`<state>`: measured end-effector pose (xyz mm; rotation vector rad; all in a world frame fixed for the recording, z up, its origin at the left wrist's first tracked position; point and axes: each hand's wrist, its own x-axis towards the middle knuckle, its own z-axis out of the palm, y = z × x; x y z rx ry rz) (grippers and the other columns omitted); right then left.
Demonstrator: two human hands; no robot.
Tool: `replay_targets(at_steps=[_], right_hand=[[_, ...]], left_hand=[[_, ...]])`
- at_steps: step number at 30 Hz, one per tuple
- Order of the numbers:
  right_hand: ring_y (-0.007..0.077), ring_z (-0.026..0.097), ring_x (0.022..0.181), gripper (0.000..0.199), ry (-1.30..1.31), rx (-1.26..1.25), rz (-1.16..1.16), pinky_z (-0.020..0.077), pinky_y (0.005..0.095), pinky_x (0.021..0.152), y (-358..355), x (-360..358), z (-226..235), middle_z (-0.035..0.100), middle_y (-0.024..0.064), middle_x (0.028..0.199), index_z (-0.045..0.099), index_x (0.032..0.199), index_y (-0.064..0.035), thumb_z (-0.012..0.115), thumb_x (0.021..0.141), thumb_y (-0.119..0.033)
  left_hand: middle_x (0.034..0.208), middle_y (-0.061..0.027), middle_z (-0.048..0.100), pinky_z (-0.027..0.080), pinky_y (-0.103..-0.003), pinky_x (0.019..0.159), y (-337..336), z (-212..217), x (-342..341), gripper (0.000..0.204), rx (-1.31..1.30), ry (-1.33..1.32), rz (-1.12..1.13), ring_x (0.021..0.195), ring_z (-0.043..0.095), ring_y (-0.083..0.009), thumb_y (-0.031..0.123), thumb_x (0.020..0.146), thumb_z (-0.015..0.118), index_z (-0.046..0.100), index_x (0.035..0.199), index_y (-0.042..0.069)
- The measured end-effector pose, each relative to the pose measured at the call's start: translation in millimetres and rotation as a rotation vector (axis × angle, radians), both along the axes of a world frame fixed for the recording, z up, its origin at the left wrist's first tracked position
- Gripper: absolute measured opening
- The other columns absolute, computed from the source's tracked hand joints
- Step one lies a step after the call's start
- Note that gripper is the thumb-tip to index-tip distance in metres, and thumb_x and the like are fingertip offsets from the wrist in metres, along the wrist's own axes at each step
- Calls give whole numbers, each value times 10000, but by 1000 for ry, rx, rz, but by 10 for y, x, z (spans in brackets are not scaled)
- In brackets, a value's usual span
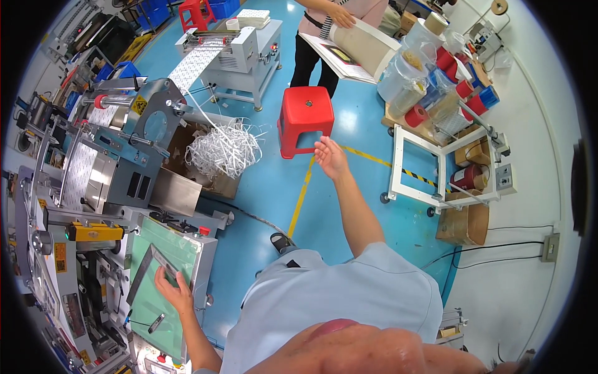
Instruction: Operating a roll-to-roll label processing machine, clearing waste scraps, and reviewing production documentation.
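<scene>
Pale blue short-sleeved shirt (arms bare), dark shoe.

The metal square ruler (151, 269) was an L-shaped grey tool with 2 arms that met at a corner pointing away from the person. It lay flat on the green cutting mat (163, 283), and fingers pressed on its right arm. The mat was a light green rectangle, slightly tilted in the view, and it covered the top of a white table beside the machine. A small dark knife (156, 322) lay on the mat, nearer to the person.
</scene>
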<state>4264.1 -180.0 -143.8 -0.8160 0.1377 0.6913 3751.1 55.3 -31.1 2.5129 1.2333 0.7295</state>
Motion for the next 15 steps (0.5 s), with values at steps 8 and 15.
replay_targets(at_steps=[8, 15], right_hand=[[142, 575, 704, 200, 105, -59, -63, 474, 280, 629, -516, -736, -73, 626, 41, 843, 551, 1008, -112, 562, 900, -280], [141, 572, 682, 189, 101, -122, -179, 476, 276, 615, -1315, -605, -57, 627, 41, 823, 558, 1029, -113, 568, 896, -247]], left_hand=[[1243, -207, 434, 289, -439, 1006, -61, 82, -111, 407, 35, -73, -61, 1158, 403, -354, 141, 843, 561, 446, 1191, -38], [1228, -215, 446, 305, -445, 995, -546, 268, 588, 396, 23, -337, -227, 1138, 425, -360, 105, 812, 565, 444, 1158, -47]])
